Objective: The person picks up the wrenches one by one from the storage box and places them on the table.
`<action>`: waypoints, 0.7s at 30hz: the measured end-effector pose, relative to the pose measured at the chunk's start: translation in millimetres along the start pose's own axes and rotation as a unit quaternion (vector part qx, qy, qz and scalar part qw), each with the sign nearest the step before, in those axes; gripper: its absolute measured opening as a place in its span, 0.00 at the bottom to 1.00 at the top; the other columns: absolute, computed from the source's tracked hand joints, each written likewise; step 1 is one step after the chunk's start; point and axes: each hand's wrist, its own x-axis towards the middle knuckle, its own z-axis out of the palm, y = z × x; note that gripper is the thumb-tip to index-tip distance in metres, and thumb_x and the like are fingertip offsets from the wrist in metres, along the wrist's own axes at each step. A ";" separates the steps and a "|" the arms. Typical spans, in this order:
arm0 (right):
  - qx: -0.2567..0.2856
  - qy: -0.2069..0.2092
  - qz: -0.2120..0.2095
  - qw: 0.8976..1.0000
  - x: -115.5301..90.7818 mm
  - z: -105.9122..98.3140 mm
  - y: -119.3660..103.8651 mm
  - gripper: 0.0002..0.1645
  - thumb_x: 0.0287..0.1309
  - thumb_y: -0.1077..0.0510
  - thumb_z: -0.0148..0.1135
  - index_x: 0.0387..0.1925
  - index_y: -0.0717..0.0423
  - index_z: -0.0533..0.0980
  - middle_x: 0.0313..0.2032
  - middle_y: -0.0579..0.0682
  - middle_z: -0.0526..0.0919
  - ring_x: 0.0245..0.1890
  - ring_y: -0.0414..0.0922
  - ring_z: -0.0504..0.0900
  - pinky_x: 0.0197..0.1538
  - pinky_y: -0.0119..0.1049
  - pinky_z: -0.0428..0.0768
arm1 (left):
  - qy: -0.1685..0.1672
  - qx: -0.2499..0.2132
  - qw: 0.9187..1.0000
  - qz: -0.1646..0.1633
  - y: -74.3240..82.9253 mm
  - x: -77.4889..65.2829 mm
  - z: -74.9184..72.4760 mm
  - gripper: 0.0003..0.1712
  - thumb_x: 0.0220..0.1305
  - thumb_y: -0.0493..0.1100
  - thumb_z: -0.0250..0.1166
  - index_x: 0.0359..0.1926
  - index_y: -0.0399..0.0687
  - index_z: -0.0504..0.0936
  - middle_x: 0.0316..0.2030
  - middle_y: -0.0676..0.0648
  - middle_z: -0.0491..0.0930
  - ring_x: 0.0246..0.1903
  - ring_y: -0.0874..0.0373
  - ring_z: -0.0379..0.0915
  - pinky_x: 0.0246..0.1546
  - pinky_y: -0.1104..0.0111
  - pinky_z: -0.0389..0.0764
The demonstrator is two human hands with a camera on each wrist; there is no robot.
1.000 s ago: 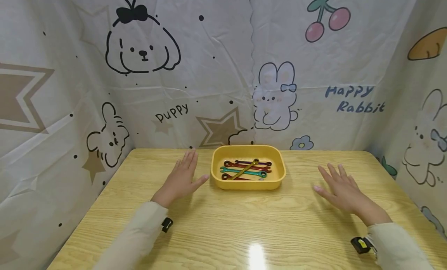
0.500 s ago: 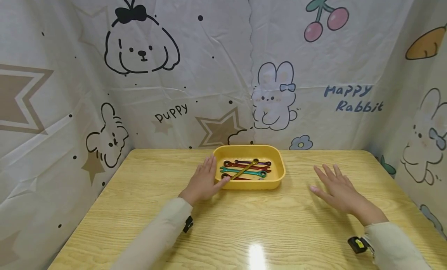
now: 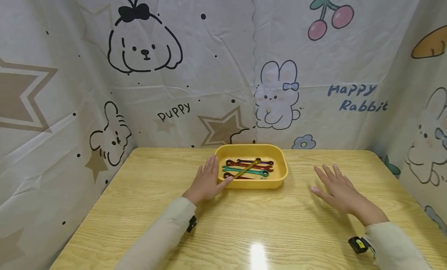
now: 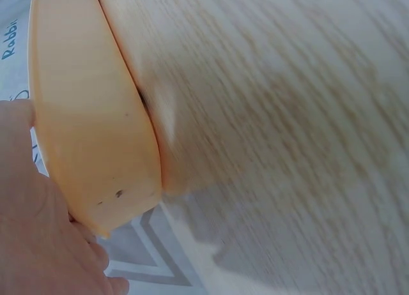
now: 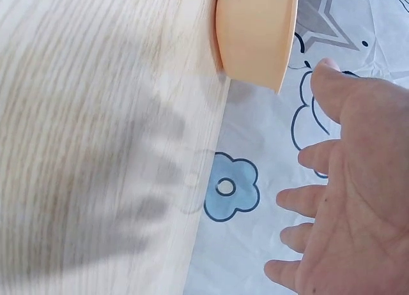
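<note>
A yellow plastic bin (image 3: pixel 256 184) stands near the far edge of the wooden table. Inside lie several coloured combination wrenches: a gold wrench (image 3: pixel 247 168) lies slantwise across a teal wrench (image 3: pixel 249 172) and others in red and purple. My left hand (image 3: pixel 206 182) touches the bin's left end, fingers straight along the outside and thumb at the front rim; the left wrist view shows it against the bin wall (image 4: pixel 96 103). My right hand (image 3: pixel 340 192) hovers to the right of the bin, fingers spread, holding nothing. Some wrenches are partly hidden by the bin's front rim.
The wooden table (image 3: pixel 279 227) extends in front of the bin to the lower frame edge. A printed cloth (image 3: pixel 216 80) hangs behind and on both sides, meeting the table's far edge. Small black devices are worn at the wrists, one of them a wrist camera (image 3: pixel 358 244).
My left hand has moved right from beside the bin and now touches its left end. The right hand has barely moved, and the wrenches lie as before.
</note>
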 end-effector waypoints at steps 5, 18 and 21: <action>0.018 -0.009 -0.023 1.000 5.8 -6.7 -6.9 0.46 0.67 0.40 0.51 0.73 0.65 0.50 0.69 0.76 0.47 0.68 0.76 0.37 0.60 0.75 0.43 | -0.001 -0.006 1.000 -0.001 -1.2 1.8 2.5 0.57 0.65 0.76 0.34 0.74 0.36 0.34 0.75 0.40 0.31 0.74 0.45 0.29 0.71 0.47 0.41; -0.050 -0.015 -0.094 0.994 59.8 -32.1 -57.9 0.46 0.67 0.36 0.50 0.73 0.60 0.53 0.70 0.66 0.56 0.70 0.68 0.47 0.67 0.65 0.50 | -0.014 0.007 1.000 -0.007 -3.7 4.8 3.7 0.57 0.63 0.78 0.30 0.74 0.38 0.32 0.75 0.40 0.30 0.74 0.47 0.27 0.71 0.47 0.40; -0.067 -0.019 -0.120 0.990 75.9 -37.1 -70.1 0.43 0.67 0.38 0.50 0.72 0.59 0.55 0.69 0.65 0.58 0.70 0.66 0.49 0.67 0.63 0.51 | -0.015 0.007 1.000 -0.006 -3.7 5.5 3.9 0.57 0.63 0.78 0.30 0.74 0.38 0.32 0.75 0.40 0.30 0.74 0.47 0.27 0.71 0.47 0.39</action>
